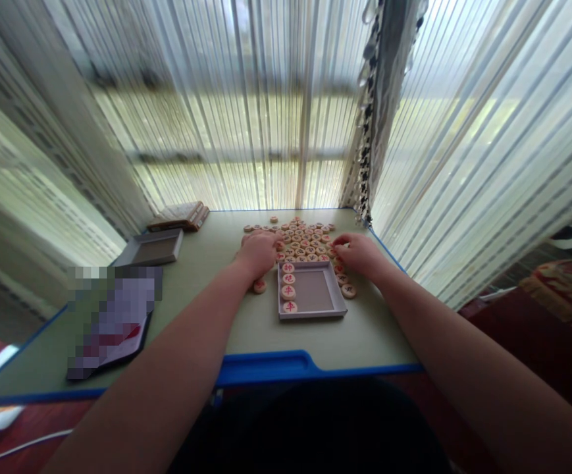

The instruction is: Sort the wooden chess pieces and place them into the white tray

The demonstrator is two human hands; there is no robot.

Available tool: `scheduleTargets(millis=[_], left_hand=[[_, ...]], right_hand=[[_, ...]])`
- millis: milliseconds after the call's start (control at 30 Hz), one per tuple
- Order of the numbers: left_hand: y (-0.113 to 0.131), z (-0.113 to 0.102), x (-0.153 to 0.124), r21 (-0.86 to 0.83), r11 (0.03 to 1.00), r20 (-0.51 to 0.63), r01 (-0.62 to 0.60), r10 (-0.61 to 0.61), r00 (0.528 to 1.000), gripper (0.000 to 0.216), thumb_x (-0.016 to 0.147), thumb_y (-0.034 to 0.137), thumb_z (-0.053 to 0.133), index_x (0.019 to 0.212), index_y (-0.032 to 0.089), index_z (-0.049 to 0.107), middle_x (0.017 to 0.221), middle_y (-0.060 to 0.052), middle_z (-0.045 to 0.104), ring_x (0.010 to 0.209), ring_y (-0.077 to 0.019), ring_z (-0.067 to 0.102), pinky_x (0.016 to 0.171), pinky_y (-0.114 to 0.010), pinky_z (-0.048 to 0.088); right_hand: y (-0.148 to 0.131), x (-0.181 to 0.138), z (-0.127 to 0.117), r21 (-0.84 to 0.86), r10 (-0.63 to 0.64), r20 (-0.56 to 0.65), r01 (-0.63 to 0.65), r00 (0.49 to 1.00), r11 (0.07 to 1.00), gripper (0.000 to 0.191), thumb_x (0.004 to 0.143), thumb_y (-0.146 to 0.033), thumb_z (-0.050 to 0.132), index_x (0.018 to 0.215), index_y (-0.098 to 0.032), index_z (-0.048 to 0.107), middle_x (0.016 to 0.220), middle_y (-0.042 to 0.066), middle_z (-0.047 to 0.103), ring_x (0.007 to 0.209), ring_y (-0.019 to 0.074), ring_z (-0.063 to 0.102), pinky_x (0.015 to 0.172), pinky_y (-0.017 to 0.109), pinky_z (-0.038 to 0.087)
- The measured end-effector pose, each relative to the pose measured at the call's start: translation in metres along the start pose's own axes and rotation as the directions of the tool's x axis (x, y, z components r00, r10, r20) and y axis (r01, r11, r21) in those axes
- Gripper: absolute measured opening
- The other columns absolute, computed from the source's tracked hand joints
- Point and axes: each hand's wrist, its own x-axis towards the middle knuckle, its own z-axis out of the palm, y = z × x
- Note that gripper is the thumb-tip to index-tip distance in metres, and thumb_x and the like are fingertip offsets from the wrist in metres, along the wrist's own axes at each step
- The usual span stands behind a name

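Round wooden Chinese chess pieces [310, 243] with red and dark characters lie in a loose pile on the table. In front of the pile is a shallow grey box [339, 289], with a column of red-marked pieces [288, 291] along its left side. My left hand [260, 250] rests at the pile's left edge, its fingers curled together over pieces; what is under them is hidden. Curved at the pile's right edge, my right hand [357, 251] has thumb and forefinger slightly apart, the tips by a piece. A red-marked piece [259, 286] lies below my left hand.
The pale green table [251, 329] has a blue edge and a blue front tray [266, 366]. At the left are a matching grey box part [155, 249], stacked books [180, 216] and a partly blurred dark-edged device [118, 322]. Striped curtains [246, 118] hang behind.
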Motion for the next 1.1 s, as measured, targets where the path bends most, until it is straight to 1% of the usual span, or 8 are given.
scheduleTargets(millis=[133,200,367,500,767,867,1000,1100], left_hand=[[0.001,-0.003,0.001,-0.008,1.000,0.022,-0.010,0.010,1.000,0.041,0.079,0.018,0.039,0.112,0.024,0.061,0.113,-0.003,0.063,0.106,-0.0188,0.054,0.094,-0.031,0.039],[0.001,-0.003,0.001,0.014,1.000,0.074,-0.016,0.015,0.997,0.041,0.078,0.017,0.040,0.113,0.023,0.061,0.112,-0.004,0.064,0.106,-0.0196,0.055,0.093,-0.031,0.041],[0.000,-0.004,-0.001,-0.022,0.998,0.033,0.063,-0.063,0.997,0.057,0.080,0.015,0.038,0.137,0.016,0.033,0.122,-0.008,0.058,0.106,-0.0178,0.056,0.090,-0.027,0.043],[-0.003,-0.005,0.000,0.017,0.997,0.141,0.075,-0.076,0.987,0.047,0.081,0.016,0.038,0.125,0.022,0.050,0.113,-0.004,0.063,0.102,-0.0173,0.058,0.090,-0.026,0.042],[-0.011,-0.009,-0.001,-0.051,0.994,0.033,0.096,-0.095,0.995,0.048,0.074,0.010,0.041,0.117,0.021,0.058,0.119,-0.002,0.060,0.110,-0.0168,0.054,0.097,-0.025,0.039],[-0.008,-0.007,-0.001,-0.103,0.995,0.097,0.007,0.003,0.995,0.048,0.072,0.009,0.040,0.112,0.022,0.062,0.118,0.000,0.061,0.110,-0.0154,0.054,0.098,-0.025,0.038],[-0.004,-0.001,0.000,-0.200,0.970,0.196,-0.135,0.175,0.965,0.040,0.073,0.015,0.044,0.106,0.023,0.066,0.119,0.003,0.060,0.118,-0.0149,0.047,0.103,-0.025,0.033],[-0.005,-0.001,0.000,-0.215,0.968,0.167,-0.128,0.166,0.972,0.043,0.073,0.013,0.043,0.110,0.021,0.064,0.122,0.001,0.058,0.118,-0.0141,0.047,0.102,-0.024,0.033]], right_hand=[[0.003,0.003,0.002,-0.011,0.102,-0.116,-0.104,0.988,0.995,0.033,0.073,-0.023,0.045,0.098,-0.017,0.067,0.088,0.006,0.070,0.081,0.0180,0.062,0.071,0.025,0.044],[0.003,0.003,0.003,-0.021,0.106,-0.090,-0.108,0.990,0.994,0.033,0.073,-0.023,0.045,0.097,-0.018,0.067,0.088,0.006,0.070,0.081,0.0179,0.062,0.071,0.025,0.043],[0.000,0.002,0.003,-0.021,0.037,-0.018,-0.037,0.999,0.999,0.030,0.073,-0.026,0.047,0.090,-0.022,0.071,0.089,0.004,0.071,0.080,0.0174,0.062,0.070,0.024,0.043],[0.002,0.003,0.005,-0.023,0.090,-0.047,-0.092,0.995,0.996,0.030,0.075,-0.031,0.049,0.092,-0.020,0.071,0.089,0.005,0.070,0.080,0.0181,0.062,0.067,0.024,0.043],[0.003,0.007,0.015,-0.020,-0.003,-0.027,0.002,1.000,1.000,0.043,0.075,-0.057,0.047,0.085,-0.022,0.071,0.085,0.006,0.069,0.075,0.0194,0.061,0.065,0.027,0.042],[0.003,0.009,0.017,-0.011,-0.005,-0.030,0.004,1.000,1.000,0.040,0.074,-0.053,0.051,0.087,-0.022,0.072,0.084,0.006,0.070,0.078,0.0202,0.061,0.067,0.027,0.043],[0.001,0.010,0.016,0.134,0.017,0.015,-0.019,1.000,0.991,0.033,0.072,-0.043,0.055,0.094,-0.025,0.071,0.085,0.003,0.071,0.080,0.0186,0.062,0.070,0.026,0.045],[-0.001,0.010,0.014,0.274,0.076,0.046,-0.086,0.996,0.958,0.032,0.073,-0.035,0.055,0.098,-0.022,0.069,0.078,0.002,0.070,0.071,0.0163,0.063,0.065,0.024,0.046]])
